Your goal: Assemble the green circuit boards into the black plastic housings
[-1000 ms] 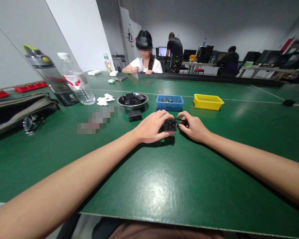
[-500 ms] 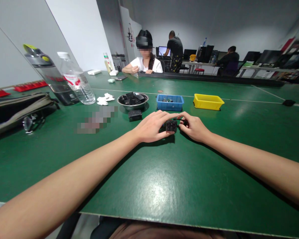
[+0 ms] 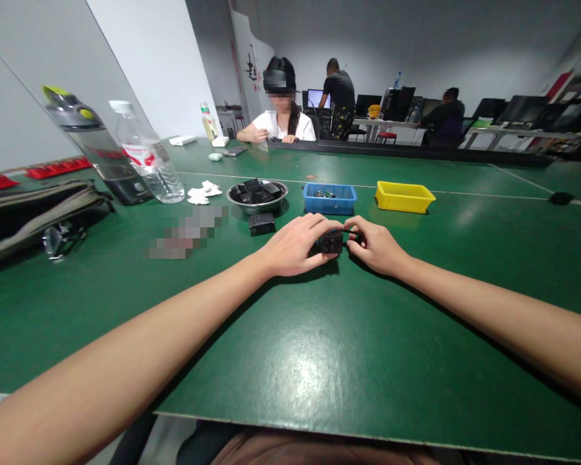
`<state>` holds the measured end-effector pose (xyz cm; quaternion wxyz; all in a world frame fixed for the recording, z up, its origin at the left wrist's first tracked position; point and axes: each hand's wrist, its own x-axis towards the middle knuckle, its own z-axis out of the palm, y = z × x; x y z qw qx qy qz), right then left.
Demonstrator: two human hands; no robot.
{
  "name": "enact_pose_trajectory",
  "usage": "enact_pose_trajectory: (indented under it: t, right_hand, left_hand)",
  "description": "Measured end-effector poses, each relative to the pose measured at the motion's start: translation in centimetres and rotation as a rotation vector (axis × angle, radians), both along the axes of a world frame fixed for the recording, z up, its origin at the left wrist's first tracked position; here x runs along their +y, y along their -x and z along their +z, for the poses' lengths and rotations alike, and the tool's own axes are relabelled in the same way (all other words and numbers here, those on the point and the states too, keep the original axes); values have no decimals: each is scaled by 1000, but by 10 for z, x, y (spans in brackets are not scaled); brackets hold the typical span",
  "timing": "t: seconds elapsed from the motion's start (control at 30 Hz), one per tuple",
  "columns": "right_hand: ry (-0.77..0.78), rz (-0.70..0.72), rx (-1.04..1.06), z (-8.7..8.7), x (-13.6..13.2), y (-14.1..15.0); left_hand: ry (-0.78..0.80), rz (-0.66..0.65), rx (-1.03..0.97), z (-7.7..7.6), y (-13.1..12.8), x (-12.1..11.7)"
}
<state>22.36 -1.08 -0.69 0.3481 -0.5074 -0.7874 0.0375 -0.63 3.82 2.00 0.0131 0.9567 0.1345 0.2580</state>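
Left hand [image 3: 297,247] grips black block [image 3: 332,243], thumb toward the bench's [image 3: 290,342] near edge, seemingly for steadiness; right grip [image 3: 375,247] pinches slim dark item [image 3: 353,232] (type unclear).

The hands [image 3: 295,247] and forearms [image 3: 174,330] are bare, the clothing [image 3: 281,451] below brownish.
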Motion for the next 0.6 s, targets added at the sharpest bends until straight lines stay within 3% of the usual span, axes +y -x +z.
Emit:
enact_pose_trajectory:
  t: [0.6]
  right_hand:
    - [8, 4, 8, -2, 0, -1]
  left_hand:
    - [29, 7, -3, 1, 0, -1]
